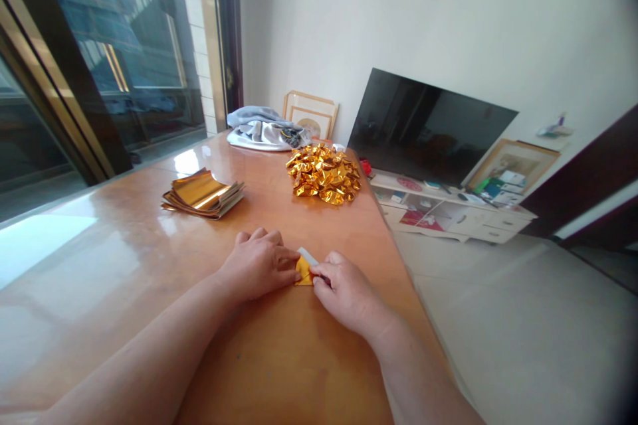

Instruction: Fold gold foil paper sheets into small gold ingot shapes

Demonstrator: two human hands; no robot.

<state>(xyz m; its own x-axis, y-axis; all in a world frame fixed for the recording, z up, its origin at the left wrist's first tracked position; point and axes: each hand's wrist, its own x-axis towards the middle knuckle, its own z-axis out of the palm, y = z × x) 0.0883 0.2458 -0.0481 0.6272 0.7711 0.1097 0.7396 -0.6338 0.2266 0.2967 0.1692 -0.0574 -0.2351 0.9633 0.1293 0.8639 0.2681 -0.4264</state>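
A small piece of gold foil paper, partly folded, lies on the wooden table between my hands. Its pale underside shows along a raised flap at the upper right. My left hand holds the paper's left side with thumb and forefinger, the other fingers curled on the tabletop. On the right, the flap is pinched between the thumb and bent fingers of my right hand. Beyond my left hand sits a stack of flat gold foil sheets. A heap of folded gold foil pieces rests farther off near the table's right edge.
The glossy table ends just beyond my right forearm. Bundled pale cloth lies at its far end, with framed pictures behind. A television and a white cabinet stand past the right edge. Glass doors are at left.
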